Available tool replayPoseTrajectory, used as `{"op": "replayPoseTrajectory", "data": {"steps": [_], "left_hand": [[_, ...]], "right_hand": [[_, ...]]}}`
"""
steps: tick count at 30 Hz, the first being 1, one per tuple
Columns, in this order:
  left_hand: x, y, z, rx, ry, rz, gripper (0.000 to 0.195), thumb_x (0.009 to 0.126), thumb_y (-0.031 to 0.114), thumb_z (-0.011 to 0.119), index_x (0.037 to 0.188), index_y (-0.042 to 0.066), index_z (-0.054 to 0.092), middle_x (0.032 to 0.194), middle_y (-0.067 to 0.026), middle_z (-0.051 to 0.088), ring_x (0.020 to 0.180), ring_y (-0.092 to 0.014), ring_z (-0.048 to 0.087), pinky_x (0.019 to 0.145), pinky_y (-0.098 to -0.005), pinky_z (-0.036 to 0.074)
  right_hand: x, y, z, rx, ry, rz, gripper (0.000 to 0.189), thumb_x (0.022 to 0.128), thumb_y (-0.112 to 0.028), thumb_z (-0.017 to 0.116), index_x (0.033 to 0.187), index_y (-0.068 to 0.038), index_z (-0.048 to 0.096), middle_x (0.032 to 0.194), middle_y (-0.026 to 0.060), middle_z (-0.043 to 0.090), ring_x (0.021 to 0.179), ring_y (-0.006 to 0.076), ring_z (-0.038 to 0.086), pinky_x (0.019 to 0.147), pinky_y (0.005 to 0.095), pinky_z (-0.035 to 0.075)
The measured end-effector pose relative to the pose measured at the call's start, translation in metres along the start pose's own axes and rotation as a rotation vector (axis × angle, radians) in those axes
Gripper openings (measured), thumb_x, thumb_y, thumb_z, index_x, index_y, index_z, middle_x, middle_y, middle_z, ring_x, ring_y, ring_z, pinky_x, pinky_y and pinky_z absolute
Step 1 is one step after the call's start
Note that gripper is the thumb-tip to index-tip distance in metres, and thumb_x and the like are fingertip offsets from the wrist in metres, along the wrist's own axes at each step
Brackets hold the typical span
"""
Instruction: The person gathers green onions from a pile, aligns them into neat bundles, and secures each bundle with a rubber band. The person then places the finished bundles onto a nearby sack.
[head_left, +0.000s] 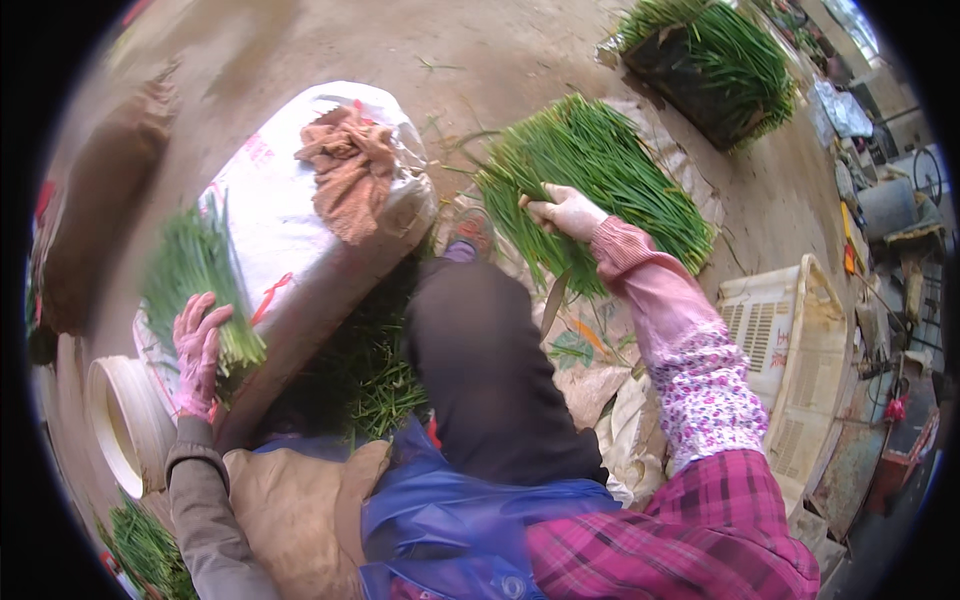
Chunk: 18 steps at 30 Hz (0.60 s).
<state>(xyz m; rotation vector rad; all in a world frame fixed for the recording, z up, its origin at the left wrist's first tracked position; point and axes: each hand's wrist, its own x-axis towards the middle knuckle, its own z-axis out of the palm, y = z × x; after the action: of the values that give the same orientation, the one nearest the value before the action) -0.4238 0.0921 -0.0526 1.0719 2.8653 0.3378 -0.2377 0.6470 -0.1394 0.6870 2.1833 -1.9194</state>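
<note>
My left hand (199, 345), in a pink glove, has its fingers apart against a bunch of long green chives or similar greens (240, 337), which lies over a white woven sack (262, 202). The bunch is blurred, and its pale ends point down and right. My right hand (559, 211), in a pale glove, pinches some leaves at the left side of a large pile of the same greens (615, 172) on the floor. Its palm side is hidden. A narrow tan strip (555, 304) hangs below that hand; I cannot tell what it is. A crumpled brown cloth (349, 172) lies on the sack.
Another stack of greens (739, 71) sits at upper right. A white slotted plastic crate (765, 322) stands right of my right arm. At left are a white bucket (105, 420) and a large brown sack (112, 202). Loose greens (386, 382) lie beside my leg.
</note>
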Motion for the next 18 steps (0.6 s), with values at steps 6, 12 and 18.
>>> {"op": "replayPoseTrajectory", "data": {"steps": [6,12,18], "left_hand": [[0.002,0.08,-0.051,-0.024,0.246,0.083,0.07,0.088,0.046,0.045,0.149,0.014,0.03,0.154,-0.0084,0.029,0.145,-0.023,0.018,0.118,-0.0427,0.002],[-0.03,0.154,-0.058,-0.93,0.214,0.138,0.105,0.081,0.054,0.064,0.151,0.001,0.007,0.155,-0.019,0.019,0.145,-0.024,0.016,0.116,-0.0352,0.011],[-0.091,0.201,-0.028,-1.859,0.049,-0.367,0.073,0.089,0.015,0.061,0.148,0.016,0.019,0.112,-0.0057,0.054,0.084,-0.009,0.055,0.066,-0.024,0.046]], "right_hand": [[-0.022,-0.154,0.047,-0.092,-0.148,-0.383,0.021,0.096,-0.014,0.056,0.112,-0.002,0.06,0.071,-0.0031,0.052,0.061,0.0055,0.044,0.055,0.0227,0.039],[-0.049,-0.212,0.185,0.609,-0.627,-0.316,0.033,0.094,-0.017,0.06,0.123,-0.003,0.051,0.081,0.0003,0.051,0.068,0.0097,0.051,0.063,0.0262,0.049],[-0.113,-0.171,0.307,0.872,-0.602,0.02,0.027,0.095,-0.021,0.058,0.114,-0.003,0.053,0.082,0.001,0.055,0.069,0.012,0.055,0.068,0.029,0.05]]}}
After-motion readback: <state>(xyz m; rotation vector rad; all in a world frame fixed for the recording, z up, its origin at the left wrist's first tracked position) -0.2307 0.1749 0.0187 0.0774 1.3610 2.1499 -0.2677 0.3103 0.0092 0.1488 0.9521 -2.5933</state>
